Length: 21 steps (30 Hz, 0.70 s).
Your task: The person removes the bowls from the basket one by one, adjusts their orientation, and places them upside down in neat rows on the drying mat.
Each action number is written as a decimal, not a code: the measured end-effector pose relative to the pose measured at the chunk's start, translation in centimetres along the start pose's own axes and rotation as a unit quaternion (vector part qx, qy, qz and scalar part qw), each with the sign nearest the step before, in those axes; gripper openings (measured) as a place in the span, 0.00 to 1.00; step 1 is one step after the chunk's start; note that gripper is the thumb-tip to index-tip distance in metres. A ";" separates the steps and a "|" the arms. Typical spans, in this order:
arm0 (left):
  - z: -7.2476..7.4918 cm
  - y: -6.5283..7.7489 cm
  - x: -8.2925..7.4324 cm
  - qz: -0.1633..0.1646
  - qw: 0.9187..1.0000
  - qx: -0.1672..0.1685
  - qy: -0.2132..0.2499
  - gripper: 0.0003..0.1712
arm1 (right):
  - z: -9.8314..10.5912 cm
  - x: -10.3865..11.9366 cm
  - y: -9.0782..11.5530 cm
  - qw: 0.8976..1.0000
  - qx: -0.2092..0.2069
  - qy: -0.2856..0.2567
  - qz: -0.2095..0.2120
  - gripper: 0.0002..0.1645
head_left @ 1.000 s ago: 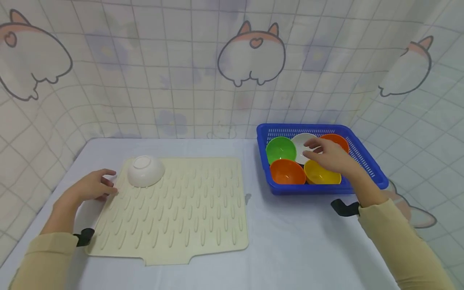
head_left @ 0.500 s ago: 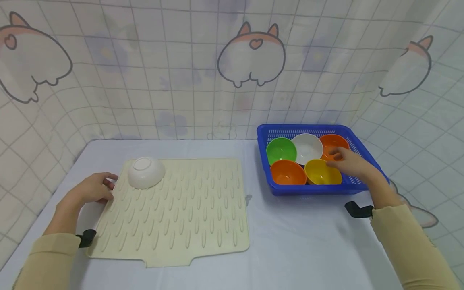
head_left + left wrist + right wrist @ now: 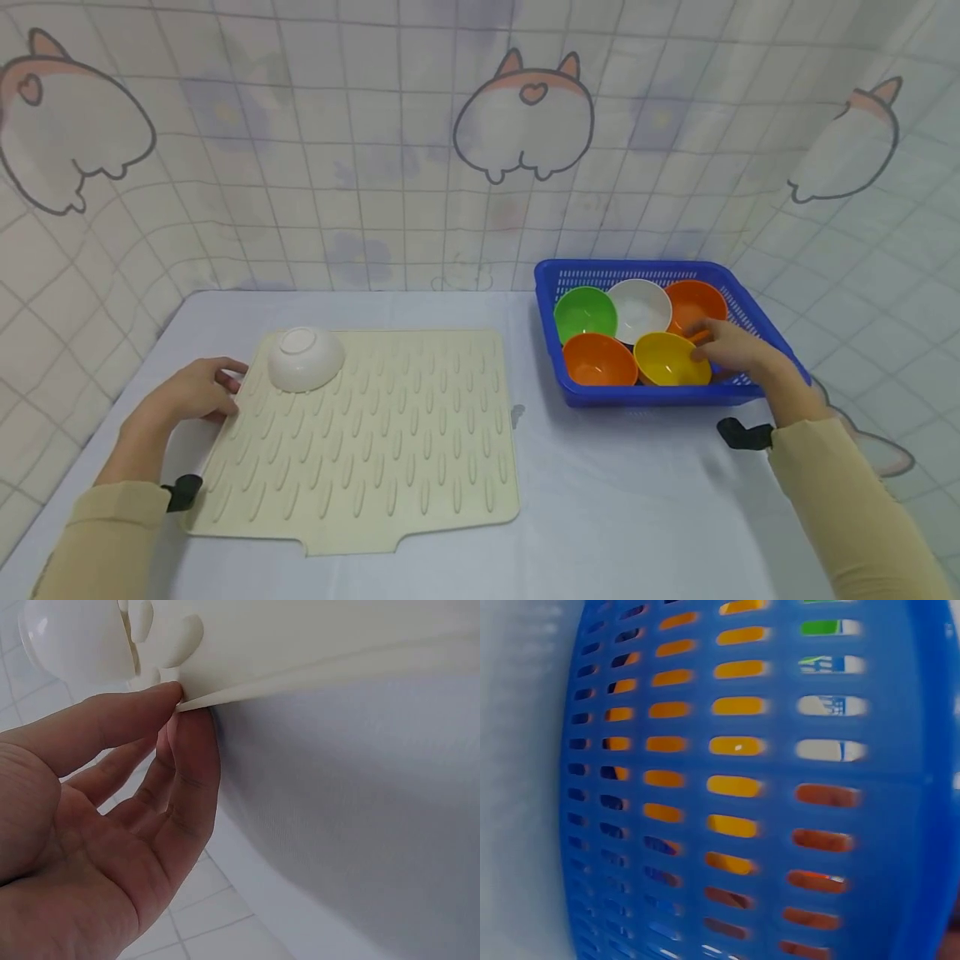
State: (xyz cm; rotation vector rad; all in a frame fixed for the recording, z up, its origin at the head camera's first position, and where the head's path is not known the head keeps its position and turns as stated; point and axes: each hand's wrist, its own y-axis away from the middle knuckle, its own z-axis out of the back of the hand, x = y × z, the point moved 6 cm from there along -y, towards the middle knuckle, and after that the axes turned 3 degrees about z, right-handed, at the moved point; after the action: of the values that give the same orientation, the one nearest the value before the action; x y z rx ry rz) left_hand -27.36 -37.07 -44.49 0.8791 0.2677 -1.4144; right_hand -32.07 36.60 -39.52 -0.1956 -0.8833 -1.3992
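My left hand (image 3: pixel 193 392) pinches the left edge of a cream drying mat (image 3: pixel 405 417) between thumb and fingers. In the left wrist view, the thumb (image 3: pixel 112 720) lies on top of the mat's edge and a finger is underneath. A white bowl (image 3: pixel 306 360) stands upside down at the mat's far left corner. My right hand (image 3: pixel 738 348) reaches into a blue basket (image 3: pixel 645 397) and grips the right rim of a yellow bowl (image 3: pixel 667 360). In the right wrist view, the basket's slotted wall (image 3: pixel 772 769) hides most of this grip.
Also in the basket are a green bowl (image 3: pixel 585 313), a white bowl (image 3: pixel 642 310), an orange bowl (image 3: pixel 598 360) at the front and another orange bowl (image 3: pixel 693 302) behind. A white cloth (image 3: pixel 600 500) covers the table. A patterned curtain (image 3: pixel 405 167) rises behind it.
My right hand has moved right and down from above the white bowl to the yellow bowl's rim, where its fingers have closed. My left hand has shifted slightly and now pinches the mat's edge.
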 end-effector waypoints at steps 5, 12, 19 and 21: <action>0.0 -0.2 0.1 -0.002 1.000 0.000 0.000 0.42 | -0.1 -0.7 -0.2 1.000 -0.016 0.002 -0.005 0.38; -0.1 -0.2 0.3 0.001 1.000 0.005 0.004 0.42 | 0.1 -1.2 -0.4 0.999 -0.045 0.020 -0.009 0.35; 0.0 -0.1 0.2 0.004 1.000 0.003 0.006 0.42 | 0.9 -0.8 -0.1 0.998 -0.059 0.026 -0.010 0.33; 0.0 -0.1 0.2 0.003 1.000 0.004 0.010 0.42 | 1.3 -0.5 0.1 0.997 -0.069 0.031 -0.009 0.33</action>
State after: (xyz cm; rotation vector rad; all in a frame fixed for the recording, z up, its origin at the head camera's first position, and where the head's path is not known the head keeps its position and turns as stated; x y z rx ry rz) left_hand -27.41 -37.17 -44.63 0.9005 0.2736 -1.4030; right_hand -32.46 37.82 -38.93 -0.2469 -0.7393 -1.4760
